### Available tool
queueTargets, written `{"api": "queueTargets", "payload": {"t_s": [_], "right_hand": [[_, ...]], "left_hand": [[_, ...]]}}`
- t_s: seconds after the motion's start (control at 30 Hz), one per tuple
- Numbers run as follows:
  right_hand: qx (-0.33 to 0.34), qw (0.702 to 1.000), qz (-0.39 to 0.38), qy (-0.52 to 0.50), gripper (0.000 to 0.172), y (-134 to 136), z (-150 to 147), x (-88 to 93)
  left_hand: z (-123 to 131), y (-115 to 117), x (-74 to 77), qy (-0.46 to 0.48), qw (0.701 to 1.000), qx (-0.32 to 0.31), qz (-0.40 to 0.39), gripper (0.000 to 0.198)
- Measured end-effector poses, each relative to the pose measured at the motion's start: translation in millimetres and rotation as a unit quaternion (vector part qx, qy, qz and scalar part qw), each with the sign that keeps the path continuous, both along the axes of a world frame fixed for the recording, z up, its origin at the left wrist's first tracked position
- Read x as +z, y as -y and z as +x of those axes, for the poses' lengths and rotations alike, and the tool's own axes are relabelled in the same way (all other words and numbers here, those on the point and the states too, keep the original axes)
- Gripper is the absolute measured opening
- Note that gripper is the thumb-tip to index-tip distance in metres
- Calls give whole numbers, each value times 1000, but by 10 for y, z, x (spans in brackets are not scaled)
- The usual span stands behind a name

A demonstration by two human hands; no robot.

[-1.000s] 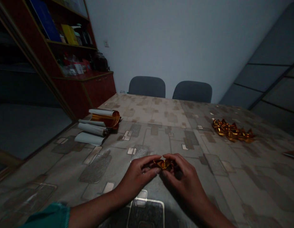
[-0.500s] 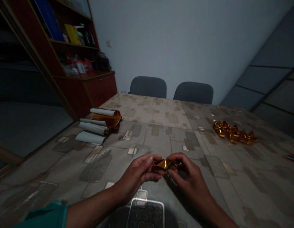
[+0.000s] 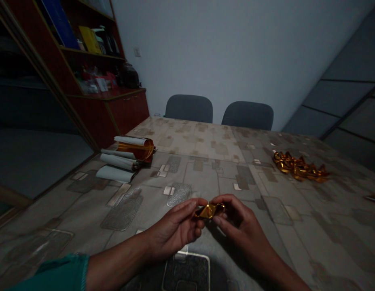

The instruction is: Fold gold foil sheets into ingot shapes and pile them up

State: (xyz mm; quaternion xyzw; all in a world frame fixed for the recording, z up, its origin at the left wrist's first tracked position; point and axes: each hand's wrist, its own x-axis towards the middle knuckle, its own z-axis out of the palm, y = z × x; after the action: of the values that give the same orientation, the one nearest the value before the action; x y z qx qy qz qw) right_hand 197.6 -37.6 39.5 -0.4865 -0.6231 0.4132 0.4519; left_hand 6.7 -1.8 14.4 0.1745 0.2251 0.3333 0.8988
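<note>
A small folded piece of shiny gold foil is pinched at both ends between the left hand and the right hand, the fingers closed on it.

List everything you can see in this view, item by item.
Table: one, beige-grey patterned, filling the foreground.
Foil roll: one, gold with white backing, left side of table.
Paper rolls: about three, white, beside the foil roll.
Foil pile: many pieces, gold, right side of table.
Folded foil: one, gold, between both hands.
Chairs: two, dark grey, beyond the table.
Cabinet: one, dark red, left of the chairs.
Binder: one, blue, on a cabinet shelf.
Folder: one, yellow, beside the binder.
Bag: one, black, on the cabinet top.
Left hand: one, pinching the foil.
Right hand: one, pinching the foil.
Sleeve: one, teal, on the left arm.
</note>
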Motion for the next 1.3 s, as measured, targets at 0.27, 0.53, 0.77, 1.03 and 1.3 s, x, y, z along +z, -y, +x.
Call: {"api": "queueTargets", "payload": {"t_s": [0.27,0.53,0.77,1.03,1.3], "right_hand": [[-47,999,-10,3,18,-24,0,-2],[-33,997,24,70,12,-6,-79,-56],[-44,997,-4,59,8,8,-98,-56],[-25,999,-15,44,5,20,-112,-47],[-30,999,-23,38,10,27,-142,-84]], "left_hand": [[32,-9,-31,-108,978,49,175,35],[51,1,-74,-199,942,98,253,36],[66,32,14,-206,944,96,239,43],[46,37,18,-246,934,104,237,47],[47,63,-24,-254,927,121,247,38]]}}
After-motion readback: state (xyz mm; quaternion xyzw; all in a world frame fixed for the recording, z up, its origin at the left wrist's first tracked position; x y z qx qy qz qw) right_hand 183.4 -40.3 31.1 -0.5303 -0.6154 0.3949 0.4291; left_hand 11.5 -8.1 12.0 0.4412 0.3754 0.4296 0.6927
